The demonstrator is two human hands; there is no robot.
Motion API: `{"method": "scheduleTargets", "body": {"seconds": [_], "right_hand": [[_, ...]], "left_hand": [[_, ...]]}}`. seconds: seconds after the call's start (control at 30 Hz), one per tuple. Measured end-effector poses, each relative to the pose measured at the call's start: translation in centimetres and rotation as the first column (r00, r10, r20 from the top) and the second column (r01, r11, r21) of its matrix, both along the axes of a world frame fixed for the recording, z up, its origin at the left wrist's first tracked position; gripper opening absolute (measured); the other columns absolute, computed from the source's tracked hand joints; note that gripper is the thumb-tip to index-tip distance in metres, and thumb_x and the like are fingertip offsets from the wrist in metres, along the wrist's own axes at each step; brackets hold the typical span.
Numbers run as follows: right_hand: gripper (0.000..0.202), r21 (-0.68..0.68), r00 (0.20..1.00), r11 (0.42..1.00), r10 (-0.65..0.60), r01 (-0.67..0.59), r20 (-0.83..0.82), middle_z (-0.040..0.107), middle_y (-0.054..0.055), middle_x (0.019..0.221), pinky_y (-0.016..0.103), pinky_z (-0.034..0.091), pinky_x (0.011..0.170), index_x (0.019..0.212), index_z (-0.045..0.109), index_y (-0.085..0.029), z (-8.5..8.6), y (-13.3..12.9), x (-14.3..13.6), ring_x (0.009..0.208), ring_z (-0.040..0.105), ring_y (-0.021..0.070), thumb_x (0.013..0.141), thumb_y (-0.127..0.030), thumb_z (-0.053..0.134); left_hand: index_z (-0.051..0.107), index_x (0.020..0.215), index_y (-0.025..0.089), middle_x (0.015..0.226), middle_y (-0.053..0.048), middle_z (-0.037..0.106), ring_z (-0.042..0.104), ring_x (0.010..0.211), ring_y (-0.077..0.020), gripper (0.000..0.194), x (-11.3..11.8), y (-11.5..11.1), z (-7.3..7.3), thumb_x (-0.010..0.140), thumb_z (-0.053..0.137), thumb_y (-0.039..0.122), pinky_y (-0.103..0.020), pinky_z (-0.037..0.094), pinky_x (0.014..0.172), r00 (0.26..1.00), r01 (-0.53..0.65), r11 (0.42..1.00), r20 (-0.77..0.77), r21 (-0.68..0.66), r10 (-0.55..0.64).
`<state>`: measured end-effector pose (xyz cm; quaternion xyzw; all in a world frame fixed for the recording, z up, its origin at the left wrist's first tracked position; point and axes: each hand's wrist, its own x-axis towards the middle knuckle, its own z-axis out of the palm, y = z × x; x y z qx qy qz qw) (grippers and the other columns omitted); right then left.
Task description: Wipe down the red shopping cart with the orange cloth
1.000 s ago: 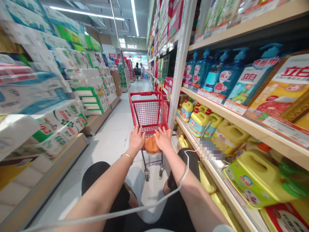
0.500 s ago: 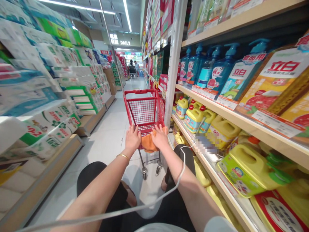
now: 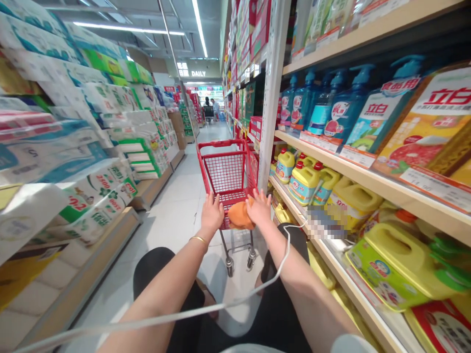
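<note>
A red shopping cart (image 3: pixel 225 171) with a mesh basket stands in the aisle in front of me. An orange cloth (image 3: pixel 240 215) lies bunched at the cart's near end, between my hands. My left hand (image 3: pixel 212 212) is at the cart's near left corner, back up, fingers spread and holding nothing. On the other side, my right hand (image 3: pixel 259 210) has its fingers apart and touches the right edge of the cloth; part of the cloth is hidden behind it. A white cable (image 3: pixel 206 311) crosses over both forearms.
Shelves with yellow detergent jugs (image 3: pixel 304 182) and blue pump bottles (image 3: pixel 337 110) line the right side. Stacked tissue packs (image 3: pixel 99 196) stand on the left. A blurred-out item (image 3: pixel 327 220) lies on the lower right shelf. Far down the aisle are people (image 3: pixel 216 109).
The whole view has shifted, with the scene now further right. My right hand has moved outward on the cloth, so more of the cloth shows between my hands.
</note>
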<state>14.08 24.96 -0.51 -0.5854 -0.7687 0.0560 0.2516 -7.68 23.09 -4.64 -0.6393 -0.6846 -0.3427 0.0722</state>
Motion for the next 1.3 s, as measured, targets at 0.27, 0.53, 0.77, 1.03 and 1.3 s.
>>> {"method": "scheduleTargets", "body": {"seconds": [0.27, 0.53, 0.77, 1.03, 1.3], "right_hand": [[0.057, 0.019, 0.997, 0.997, 0.077, -0.077, 0.004, 0.040, 0.004, 0.173, 0.058, 0.002, 0.135, 0.157, 0.057, -0.022, -0.6, -2.6, -4.3, 0.167, 0.017, 0.0290, 0.112, -0.044, 0.030], [0.056, 0.006, 1.000, 1.000, 0.028, -0.028, 0.002, 0.043, 0.011, 0.170, 0.063, 0.000, 0.134, 0.150, 0.063, -0.016, 0.2, -0.4, -1.4, 0.166, 0.021, 0.0323, 0.111, -0.039, 0.031], [0.057, 0.019, 0.993, 0.993, 0.116, -0.117, 0.035, 0.043, 0.007, 0.171, 0.058, 0.002, 0.135, 0.155, 0.059, -0.019, -0.2, -2.9, -4.9, 0.167, 0.019, 0.0294, 0.113, -0.045, 0.031], [0.057, 0.008, 0.998, 0.999, 0.052, -0.052, -0.031, 0.045, 0.008, 0.170, 0.061, -0.001, 0.134, 0.152, 0.062, -0.020, -0.2, -1.1, -1.2, 0.166, 0.020, 0.0299, 0.113, -0.044, 0.030], [0.061, 0.066, 0.997, 0.995, 0.076, -0.075, -0.024, 0.036, 0.004, 0.174, 0.060, 0.000, 0.135, 0.161, 0.052, -0.021, -1.5, -2.5, -4.0, 0.168, 0.011, 0.0303, 0.113, -0.048, 0.028]], "left_hand": [[0.056, 0.154, 0.013, 0.175, -0.015, 0.034, 0.027, 0.164, -0.0364, 0.054, 0.5, 0.2, -0.1, 0.104, 0.040, 0.028, -0.059, 0.034, 0.131, 0.999, -0.015, 1.000, 0.045, 0.011, 0.014], [0.055, 0.155, 0.013, 0.176, -0.016, 0.031, 0.027, 0.164, -0.0368, 0.054, -0.3, -0.2, -0.1, 0.105, 0.040, 0.029, -0.061, 0.034, 0.130, 0.999, 0.000, 1.000, 0.036, 0.011, 0.000], [0.058, 0.152, 0.012, 0.176, -0.016, 0.032, 0.027, 0.164, -0.0362, 0.053, 0.6, -0.1, -0.4, 0.105, 0.041, 0.028, -0.057, 0.034, 0.132, 0.998, -0.006, 0.999, 0.066, 0.048, 0.003], [0.060, 0.149, 0.010, 0.174, -0.018, 0.035, 0.029, 0.163, -0.0368, 0.050, -0.6, -0.7, -0.4, 0.105, 0.043, 0.026, -0.057, 0.036, 0.131, 0.999, 0.034, 0.995, 0.016, 0.091, -0.036], [0.062, 0.148, 0.013, 0.173, -0.016, 0.038, 0.030, 0.163, -0.0364, 0.050, 0.2, -0.5, -0.8, 0.103, 0.045, 0.024, -0.059, 0.038, 0.130, 0.998, 0.006, 0.989, 0.068, 0.147, -0.016]]}}
